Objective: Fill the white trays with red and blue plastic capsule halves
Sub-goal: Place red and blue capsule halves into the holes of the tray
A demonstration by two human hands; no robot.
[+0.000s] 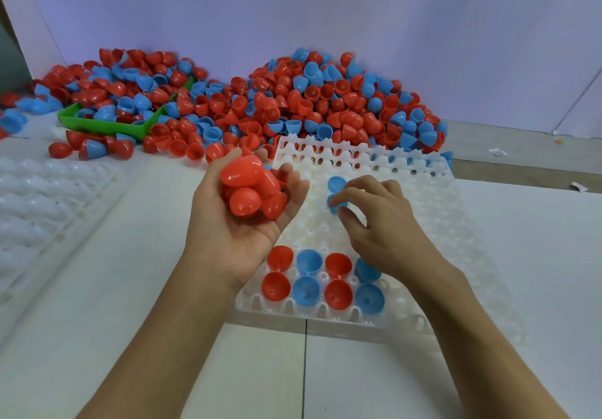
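A white table (130, 304) carries a white tray (433, 223) near its middle, a big heap of red and blue capsule halves (325, 105) behind it, a green tray (107, 125) at back left — and more white trays (49, 197) along the left edge.

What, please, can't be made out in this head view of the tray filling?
- Blue halves in the right hand: count hidden by its fingers.
- Fourth blue half in the tray's second row: partly covered by the right wrist.
- Green tray: mostly buried under capsule halves.
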